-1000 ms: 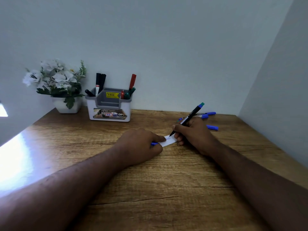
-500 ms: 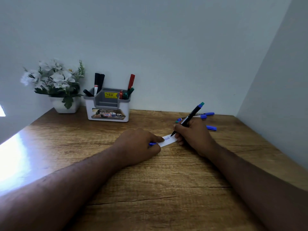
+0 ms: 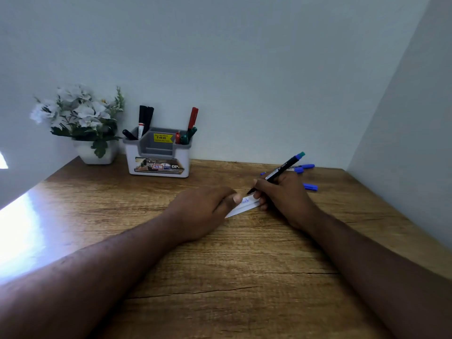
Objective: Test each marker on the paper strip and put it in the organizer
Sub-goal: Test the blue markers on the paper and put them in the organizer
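Observation:
My right hand (image 3: pixel 281 195) grips a black marker (image 3: pixel 281 170) with a blue-green end, its tip down beside a white paper strip (image 3: pixel 244 205). Blue scribbles show on the strip. My left hand (image 3: pixel 205 214) presses the strip's left end onto the wooden desk (image 3: pixel 244 265), thumb on top. The white and grey organizer (image 3: pixel 159 155) stands at the back against the wall, holding black markers (image 3: pixel 144 119) on its left side and red and green markers (image 3: pixel 192 126) on its right. Several blue markers (image 3: pixel 308 185) lie on the desk behind my right hand.
A white pot of white flowers (image 3: pixel 80 118) stands left of the organizer in the back corner. Walls close in the desk at the back and on the right. Bright glare covers the desk's left edge (image 3: pixel 17 236).
The blue cap that showed under my left hand is now hidden. My left thumb has slid a little further onto the strip. The marker stays at the strip.

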